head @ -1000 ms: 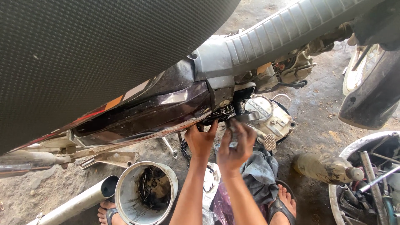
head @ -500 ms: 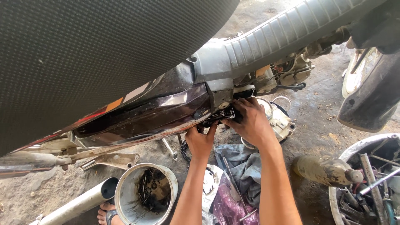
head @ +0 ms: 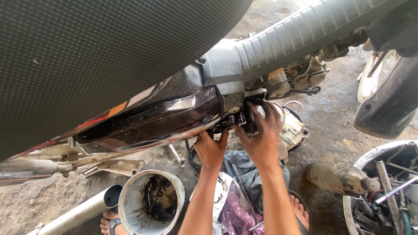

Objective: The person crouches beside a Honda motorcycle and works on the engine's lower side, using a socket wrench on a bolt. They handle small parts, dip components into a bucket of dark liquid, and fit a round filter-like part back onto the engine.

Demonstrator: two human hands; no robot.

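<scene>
A motorcycle lies across the view, with a black textured seat (head: 100,56), a dark glossy side panel (head: 174,119) and a grey ribbed body part (head: 300,30). My left hand (head: 211,148) reaches up under the lower edge of the side panel, fingers touching it. My right hand (head: 261,130) is pressed against a small black ribbed part (head: 230,121) just below the grey body, fingers curled around it. The engine casing (head: 294,128) sits behind my right hand.
A round metal tin (head: 152,202) holding dark small parts stands on the dirt floor below left, beside a metal pipe (head: 82,211). A white basin (head: 383,191) with tools is at the right, a dirty bottle (head: 339,179) next to it. Cloth and a pink bag (head: 237,209) lie between my feet.
My right hand has moved up and right from beside the left hand onto the black part under the grey body. My left hand stays under the side panel.
</scene>
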